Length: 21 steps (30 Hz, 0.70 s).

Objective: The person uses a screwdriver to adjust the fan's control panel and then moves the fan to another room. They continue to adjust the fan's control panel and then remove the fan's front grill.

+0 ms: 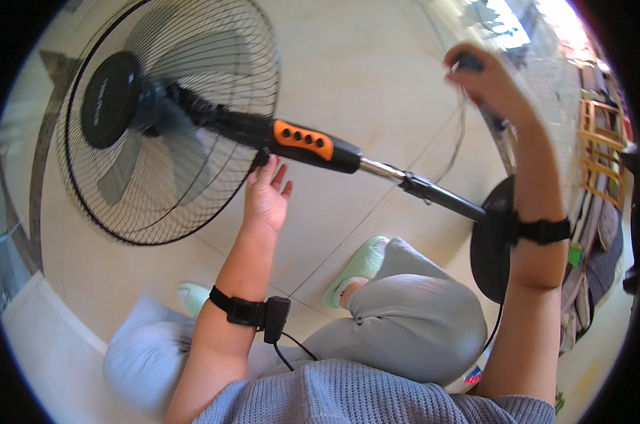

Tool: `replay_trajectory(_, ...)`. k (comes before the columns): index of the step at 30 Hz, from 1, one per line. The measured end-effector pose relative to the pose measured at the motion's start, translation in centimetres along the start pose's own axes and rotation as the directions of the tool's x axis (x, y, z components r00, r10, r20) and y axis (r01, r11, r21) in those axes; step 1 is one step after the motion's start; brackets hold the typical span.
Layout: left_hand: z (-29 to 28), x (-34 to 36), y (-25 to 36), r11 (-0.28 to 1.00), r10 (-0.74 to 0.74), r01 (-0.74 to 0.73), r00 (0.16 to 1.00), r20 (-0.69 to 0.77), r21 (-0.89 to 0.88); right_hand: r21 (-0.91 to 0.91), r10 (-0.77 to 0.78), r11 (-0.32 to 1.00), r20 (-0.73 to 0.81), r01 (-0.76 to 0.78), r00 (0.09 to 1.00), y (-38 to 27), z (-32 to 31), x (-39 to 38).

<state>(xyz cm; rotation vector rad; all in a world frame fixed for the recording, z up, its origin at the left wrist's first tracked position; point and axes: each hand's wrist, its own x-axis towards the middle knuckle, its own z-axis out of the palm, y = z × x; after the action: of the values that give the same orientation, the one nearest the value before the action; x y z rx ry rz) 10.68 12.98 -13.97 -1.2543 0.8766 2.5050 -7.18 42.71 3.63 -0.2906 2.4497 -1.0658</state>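
A black pedestal fan (193,106) lies tilted across my view, its wire cage (108,205) and grey blades at upper left. An orange button panel (304,140) sits on its neck, and a chrome and black pole (433,192) runs down to the round base (488,247) at right. My left hand (266,198) is open under the neck, fingertips touching it just below the cage. My right hand (486,81) is raised at upper right, closed on a small dark object; I cannot make out what the object is. Both wrists wear black straps.
The floor is pale beige tile (376,63) with a dark inlay strip (41,177) at left. My knees in grey trousers (412,318) and mint green slippers (359,268) are below the fan. A wooden rack (603,155) and clutter stand at far right.
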Motion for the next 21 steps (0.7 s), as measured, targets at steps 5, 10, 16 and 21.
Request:
replay_trajectory(5,1.7,2.4,-1.1,0.989,-0.071,0.070,0.998,0.002,-0.131,-0.235,0.592,0.788,0.034,-0.570,0.805,1.5,3.6,-10.1)
replay_trajectory(10,2.6,4.2,-0.1,0.983,-0.038,0.030,0.998,-0.042,-0.182,-0.332,0.610,0.771,0.138,-0.543,0.781,5.5,7.5,-20.0)
replay_trajectory(16,3.2,5.2,0.7,0.969,-0.060,0.051,0.998,-0.028,-0.241,0.329,0.827,0.560,-0.275,-0.760,0.490,12.8,9.2,-24.0)
replay_trajectory(21,3.5,4.3,1.1,0.982,-0.011,0.009,1.000,-0.011,-0.186,0.386,0.626,0.778,-0.541,-0.495,0.562,15.2,11.7,-23.7)
